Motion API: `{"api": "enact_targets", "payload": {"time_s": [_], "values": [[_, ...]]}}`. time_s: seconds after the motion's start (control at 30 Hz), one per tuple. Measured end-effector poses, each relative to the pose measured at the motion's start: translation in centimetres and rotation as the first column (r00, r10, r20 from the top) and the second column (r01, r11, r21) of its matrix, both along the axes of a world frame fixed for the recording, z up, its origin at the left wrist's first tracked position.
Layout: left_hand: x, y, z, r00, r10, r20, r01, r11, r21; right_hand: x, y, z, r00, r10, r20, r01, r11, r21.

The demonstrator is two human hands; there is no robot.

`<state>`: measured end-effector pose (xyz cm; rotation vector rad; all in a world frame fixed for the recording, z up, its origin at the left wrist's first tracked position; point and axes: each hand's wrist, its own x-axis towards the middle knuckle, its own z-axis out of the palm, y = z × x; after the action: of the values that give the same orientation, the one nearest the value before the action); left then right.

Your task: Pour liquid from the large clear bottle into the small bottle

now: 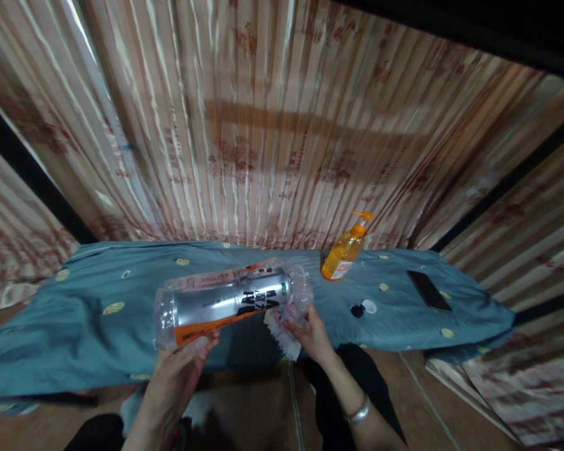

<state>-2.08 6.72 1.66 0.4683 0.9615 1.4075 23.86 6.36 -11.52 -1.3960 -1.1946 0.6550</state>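
A large clear plastic bottle (225, 300) with a silver and orange label lies sideways in the air, its wide base to the left. My left hand (188, 363) grips it from below near the base, fingers partly hidden behind it. At the narrower right end, my right hand (313, 335) is closed on a white cloth (284, 332) with a frayed edge, pressed against the bottle. Beyond the hands, an orange pump bottle (344, 254) stands on the teal cloth surface (244, 351).
A dark phone (428, 290) lies toward the right of the surface. Nearer the middle are a small black item (358, 310) and a white round piece (369, 306). Pleated patterned curtains (263, 156) hang behind, with dark frame bars at both sides.
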Motion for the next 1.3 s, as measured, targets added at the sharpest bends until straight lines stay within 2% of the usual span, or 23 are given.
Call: {"api": "enact_targets", "payload": {"time_s": [0.27, 0.5, 0.83, 1.13, 1.3], "values": [[0.2, -0.3, 0.0, 1.0, -0.011, -0.022, 0.011, 1.0, -0.005, -0.2, -0.3, 0.8, 1.0, -0.009, 0.003, 0.009, 0.997, -0.071], [0.3, -0.2, -0.1, 0.998, -0.025, -0.05, 0.026, 0.999, 0.023, -0.3, -0.5, 1.1, 1.0, 0.009, 0.01, -0.009, 0.999, -0.036], [0.5, 0.0, -0.2, 0.998, -0.031, -0.048, 0.034, 0.998, 0.053, -0.5, -0.7, 2.0, 0.994, -0.066, 0.086, 0.076, 0.99, -0.121], [0.3, -0.1, -0.7, 0.998, -0.034, -0.058, 0.037, 0.997, 0.068, 0.0, -0.1, 0.7, 0.992, -0.073, 0.098, 0.083, 0.991, -0.108], [0.4, 0.0, -0.8, 0.998, -0.042, -0.052, 0.046, 0.996, 0.082, 0.0, 0.0, 1.0, 0.992, -0.084, 0.099, 0.096, 0.987, -0.126]]}}
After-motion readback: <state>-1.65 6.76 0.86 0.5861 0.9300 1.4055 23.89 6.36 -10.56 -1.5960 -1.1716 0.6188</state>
